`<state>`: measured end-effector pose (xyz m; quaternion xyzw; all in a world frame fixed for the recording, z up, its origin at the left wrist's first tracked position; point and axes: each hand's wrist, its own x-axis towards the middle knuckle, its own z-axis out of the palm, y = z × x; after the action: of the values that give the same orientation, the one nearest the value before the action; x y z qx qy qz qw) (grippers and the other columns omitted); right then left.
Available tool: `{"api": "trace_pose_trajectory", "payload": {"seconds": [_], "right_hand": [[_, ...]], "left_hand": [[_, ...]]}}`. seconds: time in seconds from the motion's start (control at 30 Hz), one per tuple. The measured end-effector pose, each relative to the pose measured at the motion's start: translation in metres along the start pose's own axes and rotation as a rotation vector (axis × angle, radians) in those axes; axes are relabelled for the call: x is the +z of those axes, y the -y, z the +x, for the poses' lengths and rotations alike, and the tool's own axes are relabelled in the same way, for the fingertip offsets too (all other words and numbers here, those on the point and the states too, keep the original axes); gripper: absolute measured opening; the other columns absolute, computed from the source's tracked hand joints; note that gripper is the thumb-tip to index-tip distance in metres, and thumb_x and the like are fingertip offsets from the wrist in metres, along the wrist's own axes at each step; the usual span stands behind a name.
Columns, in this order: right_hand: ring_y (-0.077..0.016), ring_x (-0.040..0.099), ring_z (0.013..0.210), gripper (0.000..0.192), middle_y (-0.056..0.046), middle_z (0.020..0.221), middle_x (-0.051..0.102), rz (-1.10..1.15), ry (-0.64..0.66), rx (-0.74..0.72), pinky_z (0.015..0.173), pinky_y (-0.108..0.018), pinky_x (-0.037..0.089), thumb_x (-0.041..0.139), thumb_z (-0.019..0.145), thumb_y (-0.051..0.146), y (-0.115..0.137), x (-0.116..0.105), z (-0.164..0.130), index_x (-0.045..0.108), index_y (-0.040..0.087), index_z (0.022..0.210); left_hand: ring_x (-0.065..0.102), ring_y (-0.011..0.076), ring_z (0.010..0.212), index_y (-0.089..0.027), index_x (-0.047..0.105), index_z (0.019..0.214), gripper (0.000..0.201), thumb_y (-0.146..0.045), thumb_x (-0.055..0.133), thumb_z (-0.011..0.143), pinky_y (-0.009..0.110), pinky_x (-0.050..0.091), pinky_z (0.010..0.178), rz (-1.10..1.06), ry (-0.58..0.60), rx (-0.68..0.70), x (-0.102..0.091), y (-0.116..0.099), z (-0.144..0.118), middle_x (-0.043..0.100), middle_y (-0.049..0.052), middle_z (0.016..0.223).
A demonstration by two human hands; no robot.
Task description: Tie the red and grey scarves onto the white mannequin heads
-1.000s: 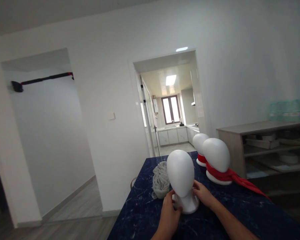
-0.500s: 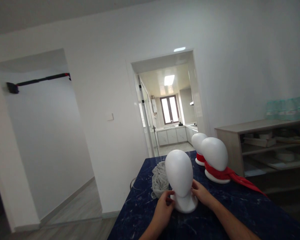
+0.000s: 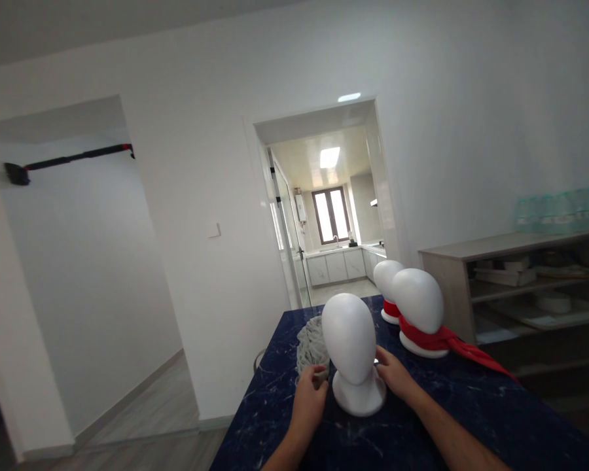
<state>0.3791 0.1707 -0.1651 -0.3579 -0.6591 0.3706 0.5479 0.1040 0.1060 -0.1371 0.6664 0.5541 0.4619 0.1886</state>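
A white, faceless mannequin head point(image 3: 349, 337) stands upright on its round base near the front of the dark blue table. My right hand point(image 3: 396, 376) is at the right side of its neck, thumb and fingers around the edge; some fingertips are hidden behind the head. To the left of the head, my left hand point(image 3: 310, 396) is apart from it, its curled fingers with a gap to the thumb. Those fingers overlap the front of a bunched grey scarf point(image 3: 311, 341); whether they touch it is unclear.
Further back on the table point(image 3: 269, 386) stand two more white mannequin heads. The nearer head point(image 3: 419, 297) wears a red scarf point(image 3: 464, 350) trailing right; the farther head point(image 3: 387, 278) has red cloth at its neck. A wooden shelf point(image 3: 444, 288) bears water bottles point(image 3: 562, 210).
My left hand has let go of the mannequin head's neck and moved left to the grey scarf. The right hand stays at the neck. My view has turned slightly right.
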Motion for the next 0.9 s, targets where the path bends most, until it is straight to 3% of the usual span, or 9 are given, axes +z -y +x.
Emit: {"api": "trace_pose_trajectory", "payload": {"seconds": [0.07, 0.17, 0.23, 0.37, 0.53, 0.7, 0.9], "right_hand": [[-0.0288, 0.07, 0.117, 0.048, -0.008, 0.117, 0.078, -0.082, -0.111, 0.034, 0.109, -0.046, 0.051, 0.052, 0.062, 0.021, -0.008, -0.005, 0.003, 0.072, 0.023, 0.105], [-0.0265, 0.073, 0.107, 0.044, -0.008, 0.106, 0.078, -0.133, -0.198, 0.084, 0.102, -0.041, 0.053, 0.048, 0.06, 0.022, -0.017, -0.01, 0.006, 0.068, 0.021, 0.099], [-0.0256, 0.073, 0.101, 0.04, -0.007, 0.099, 0.078, -0.16, -0.226, 0.102, 0.096, -0.038, 0.054, 0.048, 0.061, 0.023, -0.018, -0.012, 0.005, 0.067, 0.022, 0.096], [-0.0245, 0.072, 0.09, 0.029, -0.005, 0.089, 0.077, -0.23, -0.27, 0.119, 0.087, -0.036, 0.052, 0.051, 0.065, 0.024, -0.01, -0.013, 0.002, 0.066, 0.024, 0.089], [-0.0238, 0.07, 0.084, 0.022, -0.005, 0.086, 0.076, -0.269, -0.288, 0.114, 0.08, -0.034, 0.05, 0.055, 0.067, 0.025, 0.003, -0.015, -0.001, 0.067, 0.024, 0.085], [-0.0243, 0.069, 0.084, 0.023, -0.005, 0.088, 0.077, -0.256, -0.298, 0.1, 0.078, -0.034, 0.049, 0.06, 0.066, 0.026, 0.006, -0.015, -0.001, 0.069, 0.023, 0.086], [-0.0253, 0.069, 0.082, 0.021, -0.005, 0.085, 0.075, -0.216, -0.366, 0.102, 0.078, -0.035, 0.05, 0.06, 0.065, 0.029, 0.012, -0.013, -0.002, 0.069, 0.023, 0.083]], "left_hand": [[0.064, 0.0287, 0.119, -0.017, 0.07, 0.116, 0.038, -0.02, 0.064, 0.079, 0.039, 0.045, 0.107, 0.213, -0.032, 0.062, -0.008, 0.006, 0.01, 0.071, 0.012, 0.12], [0.058, 0.0306, 0.128, -0.016, 0.069, 0.123, 0.045, -0.028, 0.07, 0.08, 0.04, 0.04, 0.112, 0.506, 0.097, 0.102, -0.017, 0.008, 0.02, 0.068, 0.013, 0.128], [0.055, 0.0344, 0.131, -0.016, 0.071, 0.12, 0.044, -0.039, 0.072, 0.082, 0.044, 0.039, 0.113, 0.562, 0.18, 0.069, -0.02, 0.003, 0.025, 0.067, 0.016, 0.13], [0.055, 0.0415, 0.13, -0.02, 0.076, 0.094, 0.033, -0.05, 0.075, 0.08, 0.054, 0.035, 0.114, 0.273, 0.174, -0.041, -0.024, -0.012, 0.036, 0.071, 0.018, 0.117], [0.067, 0.0388, 0.107, -0.023, 0.072, 0.073, 0.022, -0.043, 0.08, 0.077, 0.055, 0.041, 0.109, 0.023, 0.136, -0.112, -0.05, -0.025, 0.06, 0.075, 0.012, 0.087], [0.074, 0.0324, 0.096, -0.021, 0.072, 0.075, 0.018, -0.035, 0.07, 0.085, 0.043, 0.056, 0.092, -0.285, 0.028, -0.222, -0.11, -0.043, 0.087, 0.076, 0.007, 0.076], [0.069, 0.0174, 0.06, -0.017, 0.067, 0.077, 0.028, -0.032, 0.058, 0.099, 0.029, 0.06, 0.07, -0.614, -0.03, -0.259, -0.188, -0.103, 0.109, 0.067, 0.003, 0.061]]}}
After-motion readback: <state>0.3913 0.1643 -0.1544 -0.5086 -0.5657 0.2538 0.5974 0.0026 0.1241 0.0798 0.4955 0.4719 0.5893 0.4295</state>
